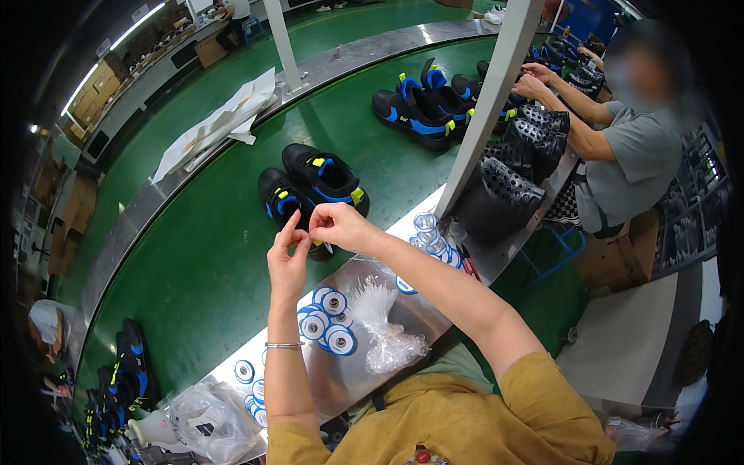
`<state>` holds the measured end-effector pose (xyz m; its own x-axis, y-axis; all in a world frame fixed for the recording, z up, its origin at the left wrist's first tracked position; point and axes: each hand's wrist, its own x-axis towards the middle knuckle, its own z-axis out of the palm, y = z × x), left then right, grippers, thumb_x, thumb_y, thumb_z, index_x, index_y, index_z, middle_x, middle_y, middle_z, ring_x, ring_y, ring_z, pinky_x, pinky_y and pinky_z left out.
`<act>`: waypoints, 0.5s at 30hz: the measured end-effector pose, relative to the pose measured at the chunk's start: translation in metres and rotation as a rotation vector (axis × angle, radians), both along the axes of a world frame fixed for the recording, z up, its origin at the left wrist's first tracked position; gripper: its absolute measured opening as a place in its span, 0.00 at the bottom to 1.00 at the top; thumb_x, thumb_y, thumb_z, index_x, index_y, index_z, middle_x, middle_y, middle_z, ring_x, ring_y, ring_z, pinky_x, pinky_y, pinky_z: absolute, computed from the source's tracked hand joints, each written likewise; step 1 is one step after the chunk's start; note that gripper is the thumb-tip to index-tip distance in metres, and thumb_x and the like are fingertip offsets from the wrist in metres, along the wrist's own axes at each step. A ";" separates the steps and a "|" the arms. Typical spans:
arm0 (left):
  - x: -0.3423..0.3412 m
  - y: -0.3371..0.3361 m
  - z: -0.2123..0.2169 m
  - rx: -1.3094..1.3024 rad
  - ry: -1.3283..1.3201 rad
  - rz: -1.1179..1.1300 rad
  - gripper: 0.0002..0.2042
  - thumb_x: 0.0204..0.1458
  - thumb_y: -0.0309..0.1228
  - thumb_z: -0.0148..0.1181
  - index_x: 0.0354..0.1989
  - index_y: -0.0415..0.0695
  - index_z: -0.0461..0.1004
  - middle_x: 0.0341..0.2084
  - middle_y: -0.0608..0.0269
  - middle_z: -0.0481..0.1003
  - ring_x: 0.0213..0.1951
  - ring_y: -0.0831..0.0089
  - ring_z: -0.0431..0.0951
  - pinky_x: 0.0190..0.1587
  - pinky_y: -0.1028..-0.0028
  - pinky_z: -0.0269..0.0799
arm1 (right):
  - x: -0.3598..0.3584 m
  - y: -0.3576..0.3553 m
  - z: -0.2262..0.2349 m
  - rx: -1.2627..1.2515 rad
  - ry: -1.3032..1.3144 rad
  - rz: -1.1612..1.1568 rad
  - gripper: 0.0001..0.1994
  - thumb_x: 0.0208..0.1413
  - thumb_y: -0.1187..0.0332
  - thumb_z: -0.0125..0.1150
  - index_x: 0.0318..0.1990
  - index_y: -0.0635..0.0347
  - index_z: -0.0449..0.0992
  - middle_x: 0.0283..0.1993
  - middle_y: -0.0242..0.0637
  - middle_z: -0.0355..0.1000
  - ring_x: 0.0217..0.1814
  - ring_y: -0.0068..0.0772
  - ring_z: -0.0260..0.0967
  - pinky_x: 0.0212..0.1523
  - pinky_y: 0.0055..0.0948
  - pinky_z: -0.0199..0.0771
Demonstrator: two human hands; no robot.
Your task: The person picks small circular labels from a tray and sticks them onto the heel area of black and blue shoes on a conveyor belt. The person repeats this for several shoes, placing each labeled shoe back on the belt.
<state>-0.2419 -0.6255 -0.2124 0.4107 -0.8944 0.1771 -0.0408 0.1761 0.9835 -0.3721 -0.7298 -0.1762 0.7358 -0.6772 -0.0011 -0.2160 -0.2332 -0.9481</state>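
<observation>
My left hand (pixel 287 262) and my right hand (pixel 342 228) meet at the fingertips, just in front of a pair of black shoes with blue and yellow parts. Both pinch something too small to make out. The right shoe (pixel 322 172) of the pair lies behind my right hand, and the left shoe (pixel 277 194) is partly hidden by my fingers. Below my hands, on the metal ledge, are round blue-and-white tags (pixel 338 339) in a loose pile. Beside them lies a bundle of thin clear plastic strands (pixel 375 304), its lower end in clear wrapping.
More round tags (pixel 426 223) and red-handled scissors (pixel 470 266) lie near a white post (pixel 496 85). Other shoes (pixel 415 116) stand on the green belt (pixel 194 256). A co-worker (pixel 632 147) works at right beside black perforated bags (pixel 511 182). A clear plastic bag (pixel 213 422) sits lower left.
</observation>
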 end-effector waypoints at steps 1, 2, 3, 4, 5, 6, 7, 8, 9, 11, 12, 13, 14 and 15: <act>0.000 0.001 0.003 0.008 0.018 0.005 0.24 0.53 0.16 0.59 0.61 0.43 0.71 0.31 0.69 0.73 0.35 0.80 0.71 0.43 0.78 0.69 | 0.000 0.000 0.001 0.002 0.002 0.008 0.03 0.50 0.75 0.62 0.29 0.64 0.75 0.26 0.28 0.71 0.30 0.17 0.66 0.32 0.20 0.67; 0.000 0.001 0.004 0.016 0.037 0.008 0.24 0.53 0.16 0.59 0.60 0.42 0.71 0.30 0.69 0.74 0.34 0.81 0.71 0.43 0.78 0.69 | 0.000 0.001 0.001 0.003 0.006 0.014 0.03 0.50 0.75 0.62 0.29 0.64 0.75 0.26 0.29 0.71 0.30 0.17 0.66 0.32 0.20 0.67; 0.000 0.002 0.004 0.018 0.040 -0.001 0.24 0.53 0.16 0.58 0.61 0.41 0.70 0.31 0.69 0.74 0.35 0.81 0.71 0.42 0.79 0.69 | 0.000 0.001 0.001 0.014 -0.001 0.018 0.03 0.50 0.75 0.62 0.29 0.64 0.75 0.26 0.29 0.71 0.30 0.17 0.66 0.32 0.20 0.67; 0.001 0.002 0.005 0.020 0.043 -0.010 0.24 0.53 0.16 0.58 0.61 0.40 0.69 0.32 0.69 0.74 0.35 0.82 0.71 0.42 0.80 0.69 | 0.000 0.001 0.000 0.025 -0.009 0.022 0.03 0.50 0.75 0.62 0.29 0.64 0.75 0.26 0.29 0.71 0.30 0.17 0.66 0.33 0.20 0.67; 0.001 0.002 0.005 0.023 0.047 -0.018 0.24 0.54 0.16 0.58 0.61 0.39 0.69 0.33 0.69 0.74 0.35 0.82 0.71 0.42 0.81 0.69 | 0.000 0.002 0.000 0.038 -0.016 0.026 0.03 0.50 0.75 0.62 0.29 0.64 0.75 0.26 0.29 0.71 0.30 0.17 0.66 0.33 0.20 0.68; 0.002 0.003 0.005 0.021 0.073 -0.024 0.24 0.54 0.16 0.58 0.61 0.39 0.69 0.33 0.69 0.75 0.35 0.82 0.72 0.42 0.81 0.69 | 0.000 0.002 0.001 0.043 -0.020 0.036 0.03 0.50 0.75 0.63 0.29 0.64 0.75 0.27 0.29 0.71 0.30 0.17 0.66 0.33 0.20 0.68; 0.003 0.003 0.007 0.019 0.099 -0.031 0.24 0.54 0.16 0.58 0.61 0.39 0.69 0.33 0.69 0.75 0.35 0.82 0.72 0.42 0.81 0.69 | 0.000 0.002 0.003 0.047 -0.024 0.045 0.04 0.50 0.74 0.63 0.29 0.65 0.75 0.27 0.29 0.71 0.31 0.17 0.67 0.33 0.20 0.68; 0.004 0.004 0.006 0.019 0.126 -0.035 0.24 0.54 0.16 0.58 0.61 0.39 0.69 0.33 0.69 0.75 0.36 0.82 0.72 0.42 0.81 0.69 | 0.000 0.003 0.003 0.054 -0.027 0.057 0.04 0.50 0.74 0.63 0.29 0.65 0.75 0.27 0.29 0.72 0.31 0.17 0.67 0.33 0.20 0.68; 0.004 0.005 0.005 0.021 0.129 -0.039 0.24 0.54 0.16 0.58 0.61 0.39 0.69 0.33 0.69 0.75 0.36 0.82 0.72 0.42 0.81 0.70 | 0.000 0.003 0.003 0.048 -0.024 0.064 0.04 0.50 0.74 0.63 0.29 0.65 0.75 0.27 0.29 0.72 0.31 0.17 0.67 0.33 0.20 0.68; 0.005 0.004 0.002 0.028 0.136 -0.046 0.23 0.54 0.16 0.58 0.60 0.38 0.69 0.33 0.68 0.75 0.36 0.82 0.73 0.42 0.81 0.70 | -0.001 0.001 0.001 0.039 -0.017 0.080 0.04 0.50 0.74 0.64 0.29 0.65 0.75 0.27 0.29 0.71 0.30 0.17 0.67 0.33 0.20 0.68; 0.004 0.004 0.001 0.024 0.134 -0.044 0.23 0.54 0.16 0.58 0.60 0.38 0.70 0.33 0.68 0.75 0.36 0.82 0.73 0.42 0.81 0.70 | -0.001 0.001 0.000 0.043 -0.019 0.071 0.05 0.50 0.73 0.64 0.29 0.65 0.75 0.26 0.29 0.71 0.30 0.17 0.66 0.33 0.20 0.68; 0.003 0.004 0.001 0.019 0.133 -0.041 0.22 0.54 0.16 0.58 0.59 0.38 0.70 0.33 0.68 0.75 0.36 0.82 0.73 0.42 0.81 0.70 | -0.003 0.002 -0.001 0.046 -0.021 0.063 0.05 0.50 0.73 0.64 0.29 0.65 0.75 0.26 0.29 0.71 0.30 0.17 0.66 0.33 0.20 0.68; 0.003 0.004 0.001 0.013 0.131 -0.035 0.22 0.54 0.16 0.58 0.59 0.38 0.71 0.34 0.68 0.75 0.36 0.82 0.73 0.42 0.81 0.70 | -0.003 0.003 -0.001 0.049 -0.023 0.058 0.05 0.50 0.73 0.64 0.29 0.65 0.75 0.26 0.29 0.71 0.30 0.17 0.66 0.32 0.20 0.68; 0.003 0.005 -0.001 0.017 0.079 -0.018 0.20 0.54 0.17 0.58 0.57 0.37 0.72 0.35 0.68 0.75 0.37 0.82 0.73 0.43 0.82 0.70 | -0.003 0.005 0.000 0.089 -0.010 0.043 0.05 0.52 0.73 0.63 0.30 0.65 0.75 0.26 0.28 0.71 0.29 0.17 0.66 0.31 0.20 0.67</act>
<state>-0.2389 -0.6206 -0.2137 0.4067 -0.9043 0.1298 0.0396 0.1593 0.9864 -0.3751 -0.7248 -0.1758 0.7642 -0.6429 -0.0524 -0.1978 -0.1563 -0.9677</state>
